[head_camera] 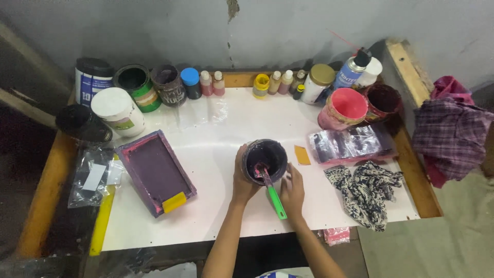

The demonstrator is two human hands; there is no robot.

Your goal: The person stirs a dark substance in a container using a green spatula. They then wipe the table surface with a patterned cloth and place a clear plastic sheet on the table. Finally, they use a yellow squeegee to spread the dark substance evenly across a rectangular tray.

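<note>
A round tub of dark purple ink (265, 160) stands near the front middle of the white table (216, 134). My left hand (242, 177) wraps around the tub's left side. My right hand (293, 193) holds a green-handled tool (275, 195) whose tip is dipped in the ink. A small orange card (302, 155) lies just right of the tub.
A purple-stained framed screen (156, 171) with a yellow piece lies left. Jars, cans and small bottles line the back edge; a pink tub (343, 108) and a dark red tub (383, 100) stand back right. A plastic-wrapped purple pack (350, 144), a patterned rag (368, 190) and checked cloth (453, 136) lie right.
</note>
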